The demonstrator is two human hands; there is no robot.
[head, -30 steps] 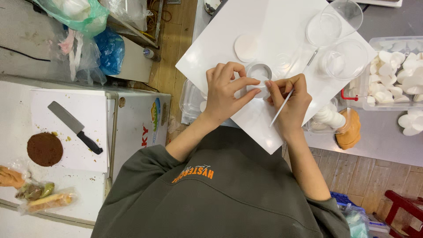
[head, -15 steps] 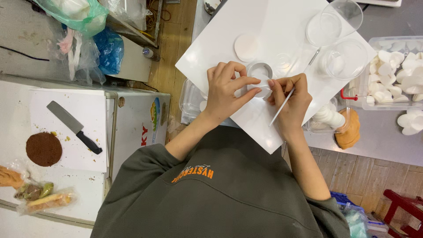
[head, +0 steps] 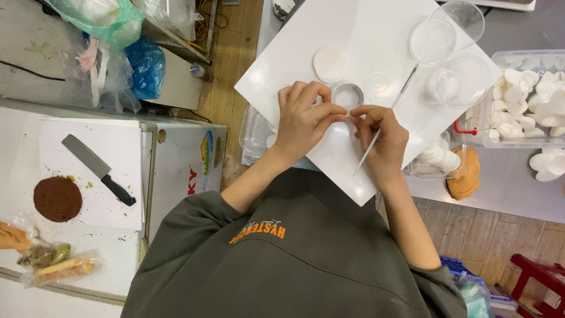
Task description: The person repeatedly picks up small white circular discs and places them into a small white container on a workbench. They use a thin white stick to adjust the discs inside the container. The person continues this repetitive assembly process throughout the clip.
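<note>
Between both hands, small metal ring

Left hand: laid palm-down, fingers curled, thumb and forefinger pinched together at the tips.
Right hand: closed in a pen-like grip, fingertips drawn against the left thumb.
Forearms: bare, angled inward, wrists brought close together.

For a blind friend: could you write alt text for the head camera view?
Seen from above, a left hand steadies a small round metal ring on a white square board while the right hand holds a thin white stick.
</note>
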